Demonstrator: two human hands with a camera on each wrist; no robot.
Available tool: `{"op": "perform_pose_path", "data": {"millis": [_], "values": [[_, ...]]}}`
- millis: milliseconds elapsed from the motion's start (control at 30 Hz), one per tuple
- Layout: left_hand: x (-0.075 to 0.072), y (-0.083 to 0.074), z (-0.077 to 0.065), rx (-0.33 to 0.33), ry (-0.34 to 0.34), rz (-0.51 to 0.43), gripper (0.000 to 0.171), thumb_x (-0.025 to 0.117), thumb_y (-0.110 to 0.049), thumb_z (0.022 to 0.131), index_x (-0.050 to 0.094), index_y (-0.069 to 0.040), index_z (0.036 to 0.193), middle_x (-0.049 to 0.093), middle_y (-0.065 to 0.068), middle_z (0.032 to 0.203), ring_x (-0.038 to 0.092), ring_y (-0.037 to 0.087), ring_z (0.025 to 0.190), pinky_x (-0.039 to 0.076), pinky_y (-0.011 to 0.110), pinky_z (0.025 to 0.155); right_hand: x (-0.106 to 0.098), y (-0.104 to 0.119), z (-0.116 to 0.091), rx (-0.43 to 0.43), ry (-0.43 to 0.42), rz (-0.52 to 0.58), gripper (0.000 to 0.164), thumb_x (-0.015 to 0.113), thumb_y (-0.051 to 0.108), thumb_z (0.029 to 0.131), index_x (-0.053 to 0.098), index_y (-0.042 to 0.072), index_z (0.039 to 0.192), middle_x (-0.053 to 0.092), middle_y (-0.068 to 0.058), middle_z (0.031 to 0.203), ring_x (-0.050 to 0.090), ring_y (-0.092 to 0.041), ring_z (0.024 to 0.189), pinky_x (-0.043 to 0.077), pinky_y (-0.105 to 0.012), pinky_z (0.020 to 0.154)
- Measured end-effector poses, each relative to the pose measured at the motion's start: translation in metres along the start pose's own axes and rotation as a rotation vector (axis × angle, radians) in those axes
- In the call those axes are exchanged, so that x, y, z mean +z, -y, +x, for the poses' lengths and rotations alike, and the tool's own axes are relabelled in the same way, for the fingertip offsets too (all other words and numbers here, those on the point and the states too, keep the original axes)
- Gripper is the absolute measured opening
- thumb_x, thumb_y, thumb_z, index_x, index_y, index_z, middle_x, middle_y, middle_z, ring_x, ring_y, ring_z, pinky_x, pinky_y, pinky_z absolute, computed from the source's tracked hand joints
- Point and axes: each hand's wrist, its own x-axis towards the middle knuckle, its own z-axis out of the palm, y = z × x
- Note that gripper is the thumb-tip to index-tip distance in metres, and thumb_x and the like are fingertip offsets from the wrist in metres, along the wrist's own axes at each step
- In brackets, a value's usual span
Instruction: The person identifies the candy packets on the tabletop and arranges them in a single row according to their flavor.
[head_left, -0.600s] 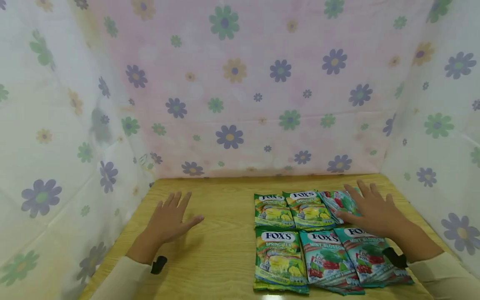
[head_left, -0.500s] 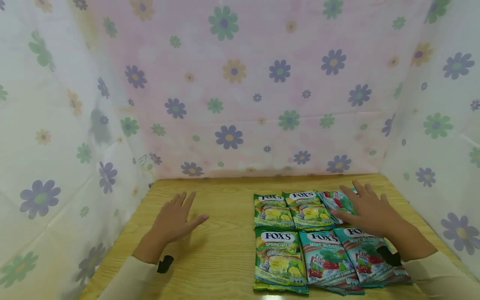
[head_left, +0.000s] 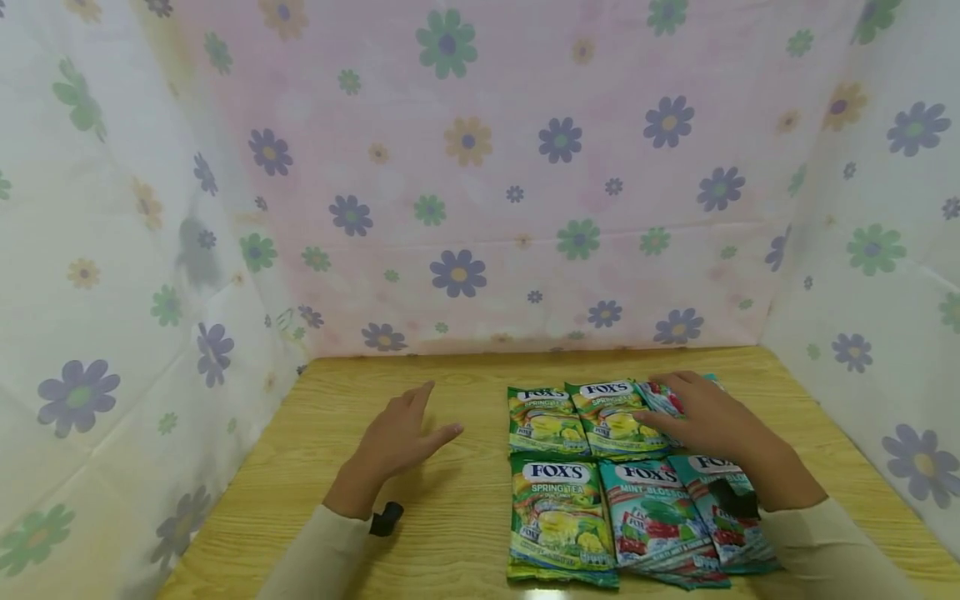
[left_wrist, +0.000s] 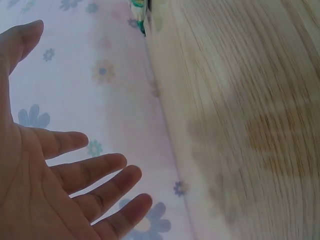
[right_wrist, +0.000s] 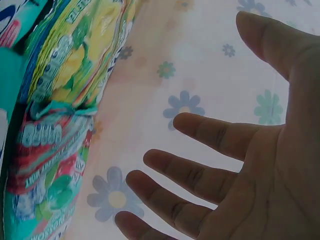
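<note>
Several candy bags lie flat in two rows on the right half of the table. In the back row are two green-yellow Spring Tea bags [head_left: 550,423] and a mint blossom bag [right_wrist: 50,175], partly covered by my right hand in the head view. The front row has one Spring Tea bag [head_left: 561,525] and two teal Mint Blossom bags [head_left: 660,521]. Above the back row hovers my right hand [head_left: 708,421], fingers spread and apart from the bags in the right wrist view. My left hand [head_left: 397,437] hangs over bare wood left of the bags, its fingers extended, holding nothing.
A wooden table [head_left: 442,517] reaches back to a flower-printed cloth [head_left: 510,167], which also hangs along both sides. Each wrist wears a black strap [head_left: 386,518]. Wood grain shows across the table's left half.
Both hands have moved inward: the left hand to the right, the right hand to the left across the back-row bags. The bags have stayed where they were.
</note>
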Motion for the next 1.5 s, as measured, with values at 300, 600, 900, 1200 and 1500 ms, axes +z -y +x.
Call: {"op": "perform_pose_path", "data": {"millis": [300,600,900,1200,1500], "values": [[0.016,-0.018,0.014,-0.043,0.022,-0.178,0.102,0.06,-0.077,0.09,0.029,-0.015,0.165,0.037,0.015,0.164,0.049,0.038,0.141,0.045,0.063,0.109,0.011,0.009,0.013,-0.025,-0.016,0.015,0.077,0.061,0.061,0.099,0.056,-0.001,0.145,0.056,-0.027,0.145,0.053,-0.05,0.131,0.047,-0.069,0.101],[0.034,-0.032,0.029,-0.044,0.023,-0.356,0.081,0.071,-0.05,0.096,0.041,-0.007,0.158,0.053,0.019,0.15,0.065,0.034,0.12,0.059,0.052,0.091,0.023,0.027,0.029,0.002,0.008,0.165,0.057,0.067,0.039,0.102,0.061,-0.003,0.139,0.064,-0.026,0.134,0.066,-0.043,0.115,0.059,-0.055,0.088],[0.05,-0.051,0.04,-0.102,0.091,-0.502,0.076,0.071,-0.043,0.098,0.043,-0.003,0.155,0.057,0.019,0.144,0.07,0.033,0.113,0.062,0.045,0.083,0.039,0.052,0.046,0.053,0.054,0.275,0.053,0.066,0.037,0.102,0.062,-0.001,0.139,0.067,-0.021,0.13,0.068,-0.037,0.113,0.06,-0.051,0.088],[0.059,-0.067,0.041,-0.132,0.136,-0.672,0.074,0.073,-0.033,0.098,0.041,-0.001,0.156,0.054,0.021,0.146,0.073,0.028,0.103,0.064,0.04,0.078,0.059,0.067,0.047,0.115,0.083,0.351,0.054,0.067,0.035,0.102,0.061,-0.001,0.142,0.068,-0.018,0.131,0.067,-0.035,0.117,0.059,-0.051,0.091],[0.068,-0.071,0.042,-0.164,0.2,-0.82,0.074,0.078,-0.029,0.095,0.044,0.002,0.152,0.056,0.023,0.141,0.073,0.025,0.101,0.064,0.038,0.081,0.068,0.072,0.048,0.12,0.126,0.44,0.057,0.066,0.038,0.102,0.059,-0.001,0.143,0.065,-0.017,0.136,0.063,-0.037,0.125,0.056,-0.053,0.097]]}}
